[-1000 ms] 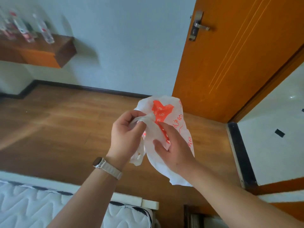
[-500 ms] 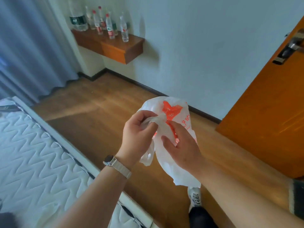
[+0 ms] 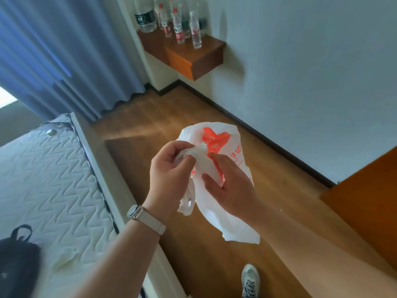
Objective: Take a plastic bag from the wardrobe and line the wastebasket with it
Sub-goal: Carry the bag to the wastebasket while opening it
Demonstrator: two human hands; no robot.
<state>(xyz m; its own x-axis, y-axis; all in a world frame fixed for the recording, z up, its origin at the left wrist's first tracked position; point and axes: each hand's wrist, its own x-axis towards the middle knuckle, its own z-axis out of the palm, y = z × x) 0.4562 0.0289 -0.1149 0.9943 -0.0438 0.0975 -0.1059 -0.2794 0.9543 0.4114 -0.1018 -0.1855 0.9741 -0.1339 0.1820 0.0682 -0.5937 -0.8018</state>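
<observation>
So, both hands are on the crumpled white plastic bag with orange-red printing (image 3: pixel 223 147), held in mid-air above the brown wooden floor (image 3: pixel 214 254). The left hand (image 3: pixel 169 175) pinches a twisted white handle between thumb and fingers; the right hand (image 3: pixel 232 186) grips the bag's side. The red characters are too creased to read. Clear, red-labelled water bottles (image 3: pixel 178 24) line the wall-mounted wooden shelf (image 3: pixel 193 57), labels illegible.

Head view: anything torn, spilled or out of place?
Nothing stands out. The plastic bag is crumpled but shows no tear, bunched in the left hand with the right hand against it. Bottles stand upright on the wall shelf. No wastebasket is in view.
</observation>
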